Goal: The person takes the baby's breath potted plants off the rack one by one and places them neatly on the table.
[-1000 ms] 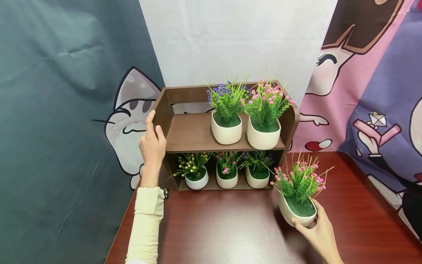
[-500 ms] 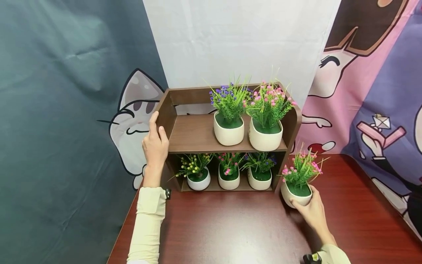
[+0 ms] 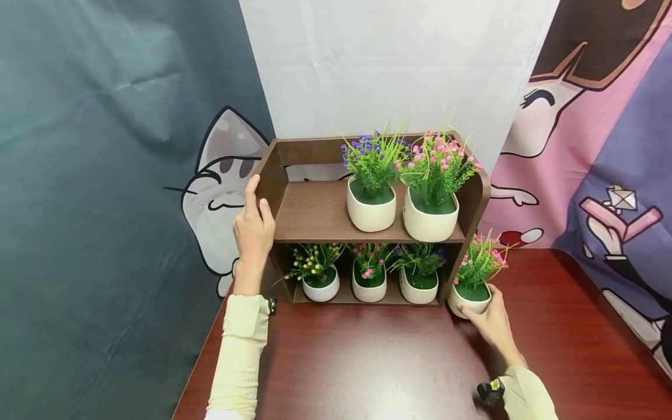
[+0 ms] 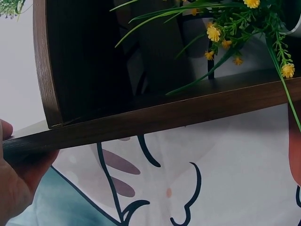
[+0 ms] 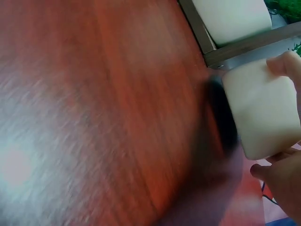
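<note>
My left hand [image 3: 254,228] holds the left side panel of a brown two-tier shelf [image 3: 315,210]. The left wrist view has the thumb and fingers [image 4: 35,174] on both faces of that panel. At the shelf's right end, my right hand [image 3: 490,318] grips a cream pot with an artificial pink-flowered plant [image 3: 475,286], thumb on the near side. The right wrist view brings out the pot's pale wall [image 5: 263,110] beside the shelf's corner, with a dark shadow along it on the table. Whether its base touches the table I cannot tell.
On the upper tier stand a purple-flowered pot [image 3: 371,204] and a pink-flowered pot [image 3: 431,216]. Below them are a yellow-flowered pot [image 3: 321,284], a red-pink one [image 3: 370,284] and a purple one [image 3: 419,286]. Printed cloth [image 3: 131,175] hangs around the reddish table [image 3: 357,356].
My right hand has carried the pink-flowered potted plant away from me and down, close against the shelf's right side. My left hand keeps its place on the shelf; the view shifts slightly.
</note>
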Available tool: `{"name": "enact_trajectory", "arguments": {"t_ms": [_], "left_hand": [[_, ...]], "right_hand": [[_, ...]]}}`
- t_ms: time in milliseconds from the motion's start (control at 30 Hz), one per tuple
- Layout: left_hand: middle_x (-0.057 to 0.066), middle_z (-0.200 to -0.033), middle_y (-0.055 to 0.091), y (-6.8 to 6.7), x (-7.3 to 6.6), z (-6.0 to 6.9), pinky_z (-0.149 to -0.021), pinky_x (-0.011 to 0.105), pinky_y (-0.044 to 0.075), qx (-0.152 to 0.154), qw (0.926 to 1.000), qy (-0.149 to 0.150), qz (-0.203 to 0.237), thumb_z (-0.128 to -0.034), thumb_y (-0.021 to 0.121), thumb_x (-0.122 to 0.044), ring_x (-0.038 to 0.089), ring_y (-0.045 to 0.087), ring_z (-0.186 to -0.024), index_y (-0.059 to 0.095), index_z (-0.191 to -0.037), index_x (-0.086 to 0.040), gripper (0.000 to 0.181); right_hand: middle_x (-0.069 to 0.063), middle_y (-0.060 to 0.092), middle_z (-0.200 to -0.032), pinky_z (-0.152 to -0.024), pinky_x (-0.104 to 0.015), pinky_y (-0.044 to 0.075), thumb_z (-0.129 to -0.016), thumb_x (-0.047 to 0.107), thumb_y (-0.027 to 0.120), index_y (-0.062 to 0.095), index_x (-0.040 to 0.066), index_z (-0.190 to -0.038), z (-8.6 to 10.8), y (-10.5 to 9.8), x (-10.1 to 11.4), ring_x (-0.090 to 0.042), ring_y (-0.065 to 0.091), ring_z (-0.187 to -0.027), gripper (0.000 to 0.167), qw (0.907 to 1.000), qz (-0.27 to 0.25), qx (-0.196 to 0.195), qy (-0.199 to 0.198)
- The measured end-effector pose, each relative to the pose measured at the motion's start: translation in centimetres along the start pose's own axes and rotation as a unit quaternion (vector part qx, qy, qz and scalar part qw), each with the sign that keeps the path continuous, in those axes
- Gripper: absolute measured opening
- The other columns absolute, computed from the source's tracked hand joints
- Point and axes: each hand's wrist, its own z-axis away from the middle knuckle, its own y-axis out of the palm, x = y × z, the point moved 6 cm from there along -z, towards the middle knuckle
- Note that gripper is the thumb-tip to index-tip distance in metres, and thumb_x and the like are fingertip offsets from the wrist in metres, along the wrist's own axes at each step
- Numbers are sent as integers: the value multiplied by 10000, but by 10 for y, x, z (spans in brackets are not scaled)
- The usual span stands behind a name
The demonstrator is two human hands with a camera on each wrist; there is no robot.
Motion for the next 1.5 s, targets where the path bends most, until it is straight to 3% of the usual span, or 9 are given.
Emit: {"name": "enact_trajectory", "arguments": {"t_ms": [267, 433, 733, 1067, 1167, 1267, 1333, 1400, 1500], "left_hand": [[67, -485, 364, 2, -1, 2, -415, 356, 227, 60, 9999, -73, 32, -978, 409, -217, 224, 293, -374, 389, -1402, -270, 428], [75, -493, 370, 2, 0, 3, -419, 358, 229, 39, 10000, -42, 24, -979, 408, -209, 230, 300, -381, 383, -1404, -268, 430], [71, -511, 373, 3, -1, 3, -407, 356, 227, 104, 9999, -59, 63, -983, 400, -216, 219, 292, -375, 370, -1411, -283, 434], [69, -499, 365, 2, 0, 2, -412, 358, 224, 74, 9999, -78, 90, -980, 405, -216, 221, 292, -379, 376, -1411, -285, 438], [67, -480, 354, 2, 1, 2, -410, 358, 223, 69, 9999, -98, 75, -980, 407, -218, 224, 289, -371, 379, -1410, -286, 437], [63, -461, 346, 0, 1, 2, -410, 355, 221, 20, 9999, -122, 57, -979, 411, -218, 215, 277, -361, 389, -1407, -284, 434], [55, -452, 341, -1, 0, 1, -412, 350, 218, -35, 9999, -122, 49, -978, 419, -217, 183, 257, -356, 400, -1402, -282, 429], [56, -450, 339, 0, 0, 1, -409, 352, 217, -24, 9999, -114, 48, -978, 420, -210, 183, 256, -352, 398, -1404, -276, 431], [54, -452, 331, -1, 1, 2, -413, 352, 217, -21, 9999, -135, 11, -978, 418, -215, 189, 256, -353, 398, -1402, -277, 429]], "right_hand": [[-361, 391, -1211, -871, -518, 305, -727, 129, 761, 196, -125, -1352, -1, 5, -8, -458, 422, -1088, 880, 9986, -43, 446, 276], [-396, 368, -1256, -881, -569, 316, -731, 170, 763, 139, -112, -1399, 3, 5, -8, -501, 414, -1110, 957, 9977, 134, 656, 126], [-447, 273, -1315, -925, -607, 281, -725, 185, 776, 6, -120, -1422, 24, -12, 10, -564, 334, -1184, 1082, 9981, 201, 512, 271], [-317, 336, -1375, -972, -554, 266, -736, 168, 779, 154, -9, -1461, 48, -37, 70, -464, 343, -1244, 974, 9995, 15, -140, 295], [-265, 365, -1382, -999, -406, 317, -715, 134, 797, 191, 37, -1469, 54, -37, 92, -423, 380, -1236, 971, 9994, -119, -274, 191], [-215, 403, -1370, -966, -175, 310, -686, 90, 816, 230, 73, -1469, 60, -30, 114, -380, 416, -1213, 978, 9989, -326, -330, -80], [-178, 423, -1365, -922, -84, 267, -669, 84, 827, 254, 93, -1465, 63, -23, 130, -351, 432, -1204, 981, 9982, -421, -312, -302], [-150, 434, -1365, -931, -87, 260, -658, 87, 835, 265, 121, -1466, 65, -17, 146, -321, 440, -1200, 989, 9969, -529, -253, -524], [-169, 430, -1365, -955, -114, 269, -653, 59, 831, 279, 70, -1451, 65, -9, 180, -342, 443, -1199, 971, 9920, -844, -100, -934]]}}
